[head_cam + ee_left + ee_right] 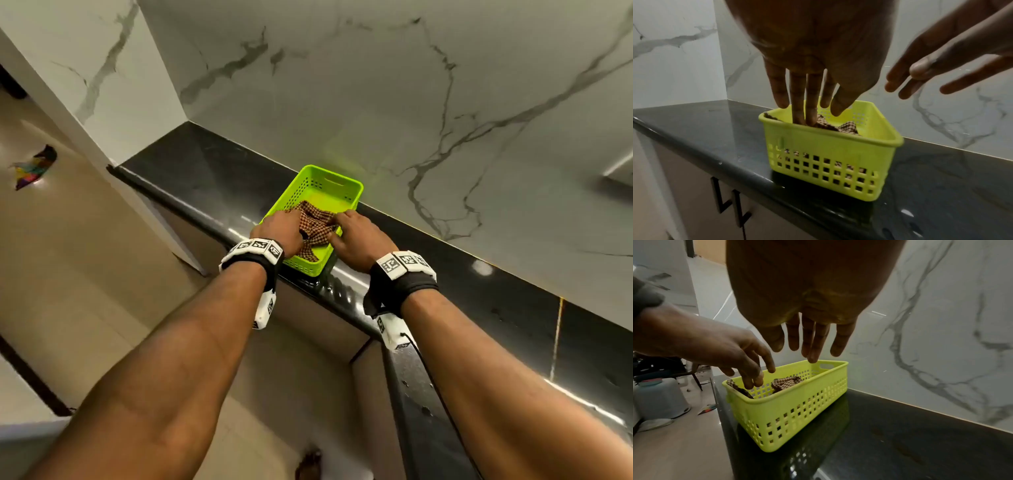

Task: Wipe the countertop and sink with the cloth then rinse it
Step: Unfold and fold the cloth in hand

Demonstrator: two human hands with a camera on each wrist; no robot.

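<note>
Surface: a dark polished surface (219, 178) is seen running along a marble wall (411, 85).
Basket: a green basket (337, 178) is set at 12 o'clock, near the front edge.
Cloth: a checked cloth (317, 224) lies crumpled inside the basket, not yet lifted.
Left hand (279, 231): fingers (798, 104) are straight, dipped onto the cloth, likely to gather it.
Right hand (356, 236): fingers (812, 344) are extended, released, above the basket at 1 o'clock; nothing is grasped.
Sink: not in view.

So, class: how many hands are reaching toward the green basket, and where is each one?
2. The left hand has its fingers inside the green basket, touching the checked cloth. The right hand is at the basket's right edge.
</note>
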